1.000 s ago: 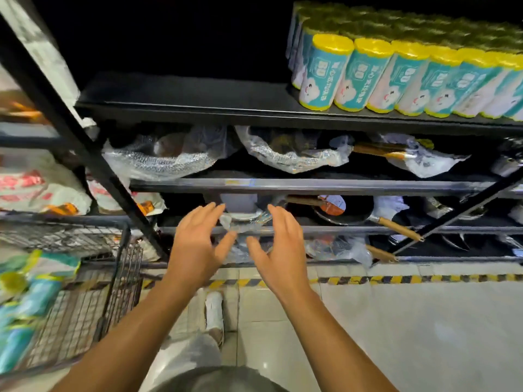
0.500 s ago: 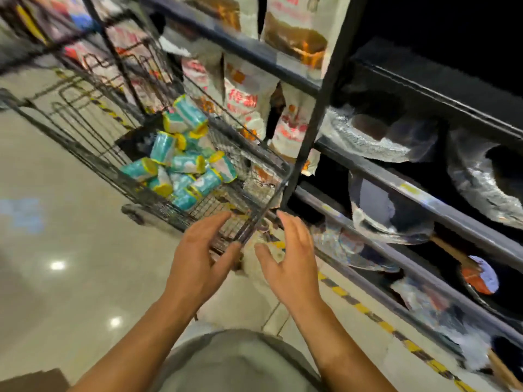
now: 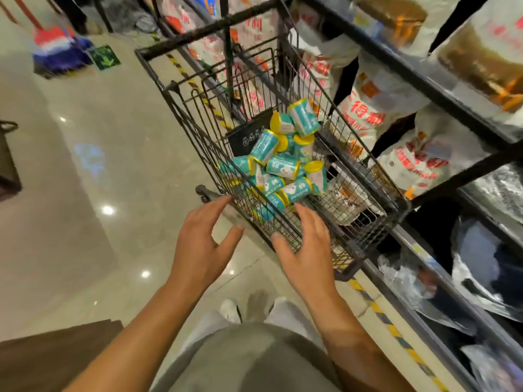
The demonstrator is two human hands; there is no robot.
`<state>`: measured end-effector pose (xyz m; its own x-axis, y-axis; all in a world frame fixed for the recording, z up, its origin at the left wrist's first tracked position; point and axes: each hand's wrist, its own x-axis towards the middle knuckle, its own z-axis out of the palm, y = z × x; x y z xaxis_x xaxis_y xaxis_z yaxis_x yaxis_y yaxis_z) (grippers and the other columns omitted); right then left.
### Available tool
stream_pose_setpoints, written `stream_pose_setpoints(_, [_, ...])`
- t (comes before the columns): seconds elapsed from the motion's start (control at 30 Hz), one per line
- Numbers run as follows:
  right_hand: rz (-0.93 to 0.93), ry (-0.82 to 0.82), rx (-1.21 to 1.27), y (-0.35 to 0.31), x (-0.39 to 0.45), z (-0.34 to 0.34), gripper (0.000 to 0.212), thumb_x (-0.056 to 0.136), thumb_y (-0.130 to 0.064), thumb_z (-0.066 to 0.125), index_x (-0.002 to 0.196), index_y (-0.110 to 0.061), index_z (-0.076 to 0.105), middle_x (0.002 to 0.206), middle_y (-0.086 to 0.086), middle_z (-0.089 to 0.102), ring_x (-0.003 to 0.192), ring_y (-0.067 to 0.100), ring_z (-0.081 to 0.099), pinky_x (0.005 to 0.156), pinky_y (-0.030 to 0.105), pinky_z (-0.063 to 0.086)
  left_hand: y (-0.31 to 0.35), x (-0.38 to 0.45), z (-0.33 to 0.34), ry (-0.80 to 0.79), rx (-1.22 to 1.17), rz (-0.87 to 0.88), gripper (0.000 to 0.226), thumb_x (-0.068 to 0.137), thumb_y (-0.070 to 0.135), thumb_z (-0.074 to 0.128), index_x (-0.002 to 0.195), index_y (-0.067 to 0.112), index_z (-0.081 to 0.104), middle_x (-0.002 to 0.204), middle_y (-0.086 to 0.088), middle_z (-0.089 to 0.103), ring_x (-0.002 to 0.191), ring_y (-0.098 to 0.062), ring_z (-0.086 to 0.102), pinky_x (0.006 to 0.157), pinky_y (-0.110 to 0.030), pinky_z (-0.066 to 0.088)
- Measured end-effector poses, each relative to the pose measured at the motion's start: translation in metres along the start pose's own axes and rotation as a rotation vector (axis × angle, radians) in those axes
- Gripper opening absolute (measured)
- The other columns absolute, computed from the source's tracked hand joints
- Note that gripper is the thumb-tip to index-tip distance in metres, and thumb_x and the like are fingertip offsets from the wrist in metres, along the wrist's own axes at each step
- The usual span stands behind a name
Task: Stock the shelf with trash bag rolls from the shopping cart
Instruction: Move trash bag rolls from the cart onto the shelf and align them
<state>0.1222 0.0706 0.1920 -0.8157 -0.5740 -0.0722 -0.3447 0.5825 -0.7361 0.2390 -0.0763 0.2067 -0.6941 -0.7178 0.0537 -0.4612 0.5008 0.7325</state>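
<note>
1. Left hand (image 3: 201,244) and right hand (image 3: 307,250) reach out side by side, fingers straight and spread, grasping nothing — the right one over the near rim of the shopping cart (image 3: 181,120).
2. At 12 o'clock from the hands, trash bag rolls (image 3: 283,165) — small teal cylinders with yellow caps — lie heaped in the black wire basket.
3. Glossy pale floor (image 3: 85,193) at 9 o'clock; black metal shelf (image 3: 441,86) at 2 o'clock holds white sacks (image 3: 365,108) with red print.
</note>
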Motion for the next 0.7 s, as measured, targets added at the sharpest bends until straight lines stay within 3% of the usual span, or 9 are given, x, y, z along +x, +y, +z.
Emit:
stream_pose_setpoints(0.13, [0.022, -0.022, -0.001, -0.005, 0.036, 0.014, 0.066, 0.091, -0.037, 0.066, 0.15, -0.018, 0.04, 0.151, 0.001, 0.041, 0.142, 0.016, 0.03, 0.114, 0.027, 0.023, -0.014, 0.042, -0.001, -0.011, 0.011, -0.014, 0.057, 0.083, 0.039, 0.06, 0.138, 0.024, 0.056, 0.134, 0.006, 0.059, 0.125, -0.012, 0.047, 0.101, -0.021, 0.03])
stream_pose_setpoints(0.3, [0.062, 0.025, 0.062, 0.001, 0.1, 0.032, 0.068, 0.087, -0.04, 0.062, 0.147, -0.014, 0.044, 0.144, 0.005, 0.047, 0.135, 0.02, 0.039, 0.112, 0.037, 0.034, -0.022, 0.112, 0.014, -0.05, 0.081, 0.008, 0.053, 0.09, 0.035, 0.066, 0.14, 0.024, 0.054, 0.137, 0.003, 0.058, 0.125, -0.013, 0.046, 0.099, -0.019, 0.029])
stream_pose_setpoints(0.5, [0.2, 0.023, 0.161, 0.014, 0.177, 0.053, 0.07, 0.086, -0.041, 0.066, 0.146, -0.011, 0.046, 0.147, 0.011, 0.047, 0.136, 0.027, 0.042, 0.111, 0.034, 0.034, -0.021, 0.201, 0.043, -0.129, 0.168, 0.048, 0.051, 0.088, 0.027, 0.073, 0.135, 0.017, 0.058, 0.13, -0.003, 0.064, 0.114, -0.009, 0.046, 0.092, -0.002, 0.021])
stream_pose_setpoints(0.6, [0.239, 0.002, 0.167, 0.02, 0.205, 0.06, 0.071, 0.087, -0.041, 0.067, 0.148, -0.012, 0.046, 0.149, 0.011, 0.046, 0.138, 0.025, 0.041, 0.109, 0.024, 0.029, -0.019, 0.234, 0.056, -0.209, 0.209, 0.022, 0.052, 0.086, 0.035, 0.066, 0.135, 0.017, 0.058, 0.129, -0.003, 0.064, 0.114, -0.014, 0.051, 0.092, -0.014, 0.028])
stream_pose_setpoints(0.7, [0.277, -0.013, 0.14, 0.029, 0.228, 0.065, 0.067, 0.09, -0.035, 0.07, 0.149, -0.017, 0.044, 0.15, 0.008, 0.046, 0.137, 0.021, 0.039, 0.104, 0.019, 0.025, -0.023, 0.265, 0.07, -0.297, 0.245, 0.04, 0.055, 0.083, 0.036, 0.061, 0.134, 0.014, 0.059, 0.126, -0.007, 0.066, 0.113, -0.017, 0.053, 0.09, -0.013, 0.028])
